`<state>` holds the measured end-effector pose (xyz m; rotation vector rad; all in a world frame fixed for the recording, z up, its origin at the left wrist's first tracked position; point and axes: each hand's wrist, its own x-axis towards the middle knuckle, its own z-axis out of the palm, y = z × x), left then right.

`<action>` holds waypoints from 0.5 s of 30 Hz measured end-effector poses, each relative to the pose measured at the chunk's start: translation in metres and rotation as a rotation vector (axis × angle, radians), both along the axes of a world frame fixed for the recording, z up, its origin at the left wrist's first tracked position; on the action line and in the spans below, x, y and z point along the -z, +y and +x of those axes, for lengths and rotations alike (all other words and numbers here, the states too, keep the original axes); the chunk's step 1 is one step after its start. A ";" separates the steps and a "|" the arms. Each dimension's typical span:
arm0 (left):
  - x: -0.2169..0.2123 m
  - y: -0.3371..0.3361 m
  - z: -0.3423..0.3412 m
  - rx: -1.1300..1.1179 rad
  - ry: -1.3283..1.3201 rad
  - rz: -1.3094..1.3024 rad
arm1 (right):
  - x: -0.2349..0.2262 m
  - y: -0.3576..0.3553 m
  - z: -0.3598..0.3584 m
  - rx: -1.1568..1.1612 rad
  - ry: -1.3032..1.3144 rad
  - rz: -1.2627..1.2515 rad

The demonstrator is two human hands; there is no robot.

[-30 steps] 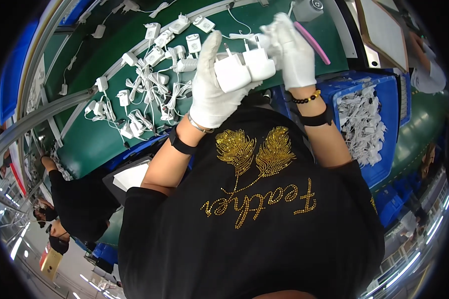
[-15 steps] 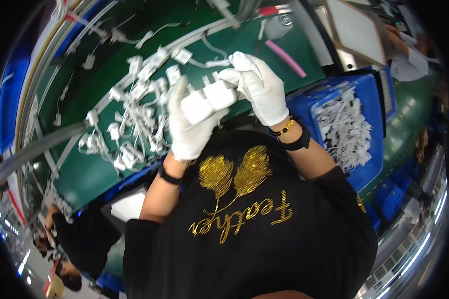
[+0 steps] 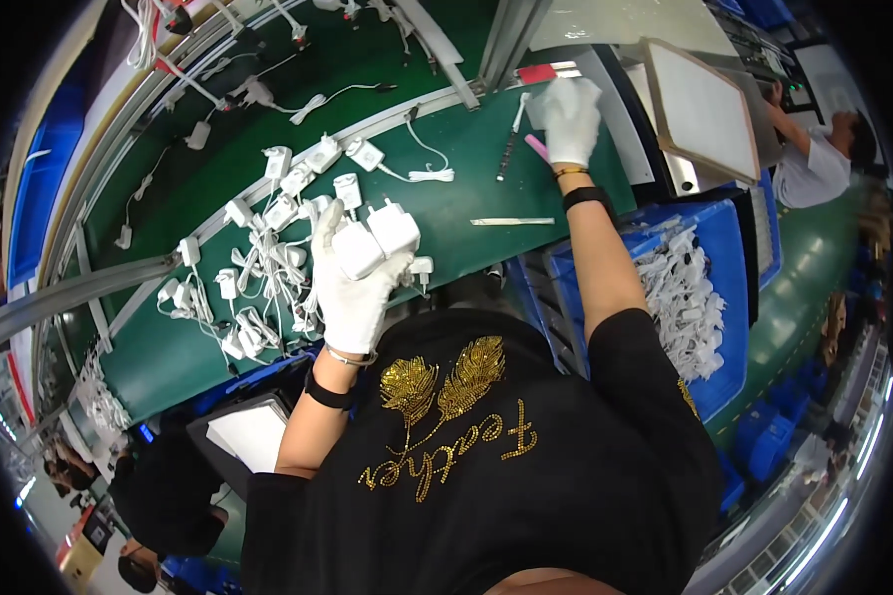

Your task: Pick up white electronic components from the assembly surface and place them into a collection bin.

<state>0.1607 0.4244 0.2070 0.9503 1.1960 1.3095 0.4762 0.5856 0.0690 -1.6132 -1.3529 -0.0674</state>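
Fingers [image 3: 332,223] of our left hand [image 3: 352,288] stay curled around two white chargers [image 3: 375,238], held above the green counter [image 3: 466,178] at six o'clock. Our right hand [image 3: 571,119] has let go of them and stretched to one o'clock, fingers loosely open over a pink marker [image 3: 538,149]. More chargers [image 3: 258,268] lie tangled at nine o'clock; a blue bin [image 3: 709,233] sits at three.

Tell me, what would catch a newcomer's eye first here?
Probably the white-gloved left hand at the middle, lifting two white chargers above the green belt. Just left of it a tangled heap of white chargers and cables sprawls over the belt. The gloved right hand stretches to the belt's far edge by a pink marker, above a blue bin of white parts.
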 end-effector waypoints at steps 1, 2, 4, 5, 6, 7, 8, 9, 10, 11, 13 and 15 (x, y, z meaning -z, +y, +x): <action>-0.004 -0.001 0.000 0.006 -0.025 -0.023 | 0.006 0.000 0.003 0.035 0.198 0.124; -0.008 -0.001 -0.001 0.003 -0.050 -0.044 | 0.007 0.002 0.011 -0.109 0.526 0.039; -0.009 0.003 0.001 -0.010 -0.064 -0.072 | 0.030 0.004 0.063 -0.219 0.738 -0.061; -0.006 0.008 0.002 0.013 0.038 -0.007 | 0.053 0.000 0.088 -0.181 0.626 -0.071; 0.001 0.010 -0.002 0.005 0.149 0.052 | 0.059 -0.003 0.079 -0.209 0.645 -0.100; 0.004 0.005 -0.005 -0.004 0.266 0.102 | 0.051 -0.010 0.068 -0.304 0.995 0.013; 0.002 0.004 -0.005 -0.035 0.279 0.079 | 0.035 -0.017 0.064 -0.377 1.337 0.133; -0.004 0.004 -0.003 -0.022 0.213 0.045 | 0.019 -0.021 0.058 -0.434 1.680 0.256; -0.011 0.005 0.000 0.004 0.135 0.018 | 0.006 -0.024 0.054 -0.464 2.010 0.399; -0.013 0.009 0.001 0.042 0.058 -0.002 | 0.001 -0.023 0.051 -0.459 2.015 0.387; -0.005 0.009 -0.003 0.046 0.186 0.118 | -0.006 -0.022 0.044 -0.307 1.687 0.216; 0.001 0.007 -0.007 0.069 0.438 0.375 | -0.005 -0.019 0.039 -0.241 1.516 0.125</action>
